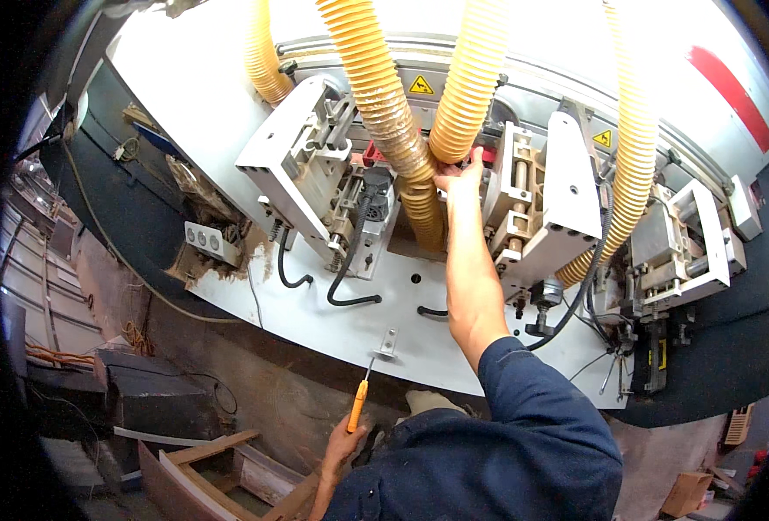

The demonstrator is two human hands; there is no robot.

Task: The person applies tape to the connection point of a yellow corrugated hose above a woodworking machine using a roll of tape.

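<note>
My right arm stretches forward into the machine, and my right hand (462,172) grips the lower end of a yellow corrugated hose (464,95). The thumb lies to the left and the fingers to the right, next to a red part; some fingertips are hidden. Beside it, a second yellow hose (367,69), wrapped in clear tape low down, runs into the machine. Low in front of my body, my left hand (343,443) is closed around the orange handle of a screwdriver (360,404). Its shaft points up toward a small metal bracket (386,346) at the white base plate's front edge.
Grey machine units with motors stand left (293,156) and right (567,182) of the hoses. Black cables (349,291) loop over the white base plate (315,321). A white socket strip (211,243) is at the left. A wooden frame (211,451) lies below, near my left arm.
</note>
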